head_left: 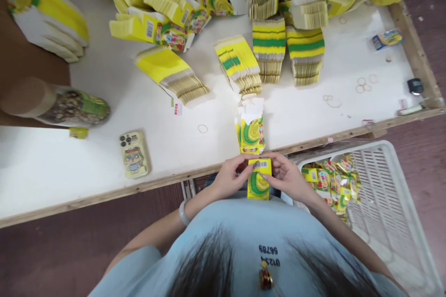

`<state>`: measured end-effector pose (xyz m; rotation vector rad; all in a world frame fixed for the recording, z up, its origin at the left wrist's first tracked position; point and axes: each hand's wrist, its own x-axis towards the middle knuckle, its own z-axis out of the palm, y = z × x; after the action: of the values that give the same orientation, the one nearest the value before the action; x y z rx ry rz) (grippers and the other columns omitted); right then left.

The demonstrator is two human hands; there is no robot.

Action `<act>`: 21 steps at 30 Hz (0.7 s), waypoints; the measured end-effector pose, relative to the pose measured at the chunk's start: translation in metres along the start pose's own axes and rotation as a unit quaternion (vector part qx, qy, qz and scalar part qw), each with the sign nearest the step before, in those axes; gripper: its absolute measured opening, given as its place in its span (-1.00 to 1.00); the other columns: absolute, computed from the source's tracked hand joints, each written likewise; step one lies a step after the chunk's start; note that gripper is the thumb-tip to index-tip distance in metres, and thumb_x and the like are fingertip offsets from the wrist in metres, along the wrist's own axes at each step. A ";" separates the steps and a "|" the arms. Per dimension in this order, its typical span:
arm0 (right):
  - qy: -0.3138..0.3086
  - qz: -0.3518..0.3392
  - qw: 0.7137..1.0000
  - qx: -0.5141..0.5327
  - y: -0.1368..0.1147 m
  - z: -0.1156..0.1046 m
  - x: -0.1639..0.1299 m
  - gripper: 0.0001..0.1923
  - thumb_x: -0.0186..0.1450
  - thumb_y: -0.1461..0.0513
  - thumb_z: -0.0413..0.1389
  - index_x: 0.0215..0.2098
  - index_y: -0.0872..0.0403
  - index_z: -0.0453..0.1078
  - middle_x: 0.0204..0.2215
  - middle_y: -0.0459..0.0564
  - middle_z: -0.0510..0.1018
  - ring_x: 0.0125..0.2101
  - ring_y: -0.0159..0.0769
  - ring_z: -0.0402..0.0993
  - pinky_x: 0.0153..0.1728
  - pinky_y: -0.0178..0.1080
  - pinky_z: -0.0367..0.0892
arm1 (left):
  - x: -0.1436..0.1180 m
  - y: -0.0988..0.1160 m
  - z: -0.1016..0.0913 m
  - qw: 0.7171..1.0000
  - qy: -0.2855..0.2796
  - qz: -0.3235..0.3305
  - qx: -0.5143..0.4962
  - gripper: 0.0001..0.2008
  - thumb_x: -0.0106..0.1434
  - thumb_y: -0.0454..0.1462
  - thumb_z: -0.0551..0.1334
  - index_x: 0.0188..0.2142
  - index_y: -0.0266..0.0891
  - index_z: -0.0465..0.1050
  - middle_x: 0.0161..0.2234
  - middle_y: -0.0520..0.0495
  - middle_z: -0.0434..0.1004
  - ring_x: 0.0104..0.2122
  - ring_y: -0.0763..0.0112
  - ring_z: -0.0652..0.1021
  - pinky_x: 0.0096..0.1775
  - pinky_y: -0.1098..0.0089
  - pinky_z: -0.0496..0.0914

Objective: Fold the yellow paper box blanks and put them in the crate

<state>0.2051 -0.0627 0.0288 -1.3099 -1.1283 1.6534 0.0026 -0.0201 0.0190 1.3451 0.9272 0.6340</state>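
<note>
A small yellow and green carton [259, 188] is held upright between both hands, close to the body at the table's front edge. My left hand [232, 175] grips its left side, thumb on the printed face near the barcode. From the right, my right hand [288, 177] holds the same carton with its thumb across the front. Just beyond the hands, another yellow carton with white flaps [251, 132] lies on the table edge. Behind that sits a fanned stack of flat cartons [239, 62].
More flat carton stacks [268, 48] stand along the back. A phone [134, 154] and a lidded jar [75, 104] are at left. Rubber bands [363, 86] lie at right. Below the table, a white plastic basket [383, 185] holds several wrapped packets [332, 181].
</note>
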 end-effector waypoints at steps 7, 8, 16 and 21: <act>0.002 0.039 0.999 -0.018 -0.011 -0.003 -0.001 -0.55 0.28 0.22 0.25 0.12 -0.03 0.34 -0.23 -0.09 0.66 -0.50 -0.41 0.60 -0.50 -0.38 0.51 | -0.001 -0.003 0.004 1.000 -0.001 -0.003 -0.014 -0.60 0.46 -0.02 0.14 0.12 -0.22 0.36 -0.48 0.14 0.32 -0.57 0.55 0.30 -0.50 0.53 0.27; -0.005 0.039 0.999 -0.005 -0.011 -0.002 0.000 -0.55 0.27 0.21 0.25 0.12 -0.03 0.33 -0.22 -0.08 0.65 -0.50 -0.42 0.60 -0.50 -0.38 0.51 | -0.001 -0.003 0.005 1.000 -0.005 -0.003 -0.014 -0.60 0.47 -0.01 0.14 0.11 -0.23 0.36 -0.48 0.13 0.33 -0.58 0.56 0.30 -0.51 0.53 0.27; -0.013 0.032 0.999 0.031 -0.010 -0.012 -0.002 -0.50 0.28 0.19 0.28 0.18 -0.03 0.39 -0.15 -0.01 0.68 -0.35 -0.34 0.66 -0.35 -0.29 0.60 | 0.000 -0.003 0.004 1.000 -0.013 0.014 0.007 -0.62 0.49 -0.03 0.10 0.11 -0.23 0.37 -0.43 0.06 0.42 -0.52 0.51 0.41 -0.46 0.50 0.35; -0.033 0.054 0.992 0.107 0.005 -0.013 -0.002 -0.51 0.27 0.06 0.34 0.15 -0.08 0.52 -0.17 -0.05 0.74 -0.25 -0.26 0.70 -0.27 -0.17 0.66 | -0.001 -0.005 -0.003 0.992 -0.056 0.085 0.077 -0.53 0.54 -0.10 -0.04 0.35 -0.20 0.11 -0.25 -0.11 0.55 -0.35 0.34 0.56 -0.26 0.34 0.49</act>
<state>0.2177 -0.0636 0.0232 -1.2043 -0.9025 1.8522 -0.0005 -0.0201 0.0144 1.5935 0.7893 0.6191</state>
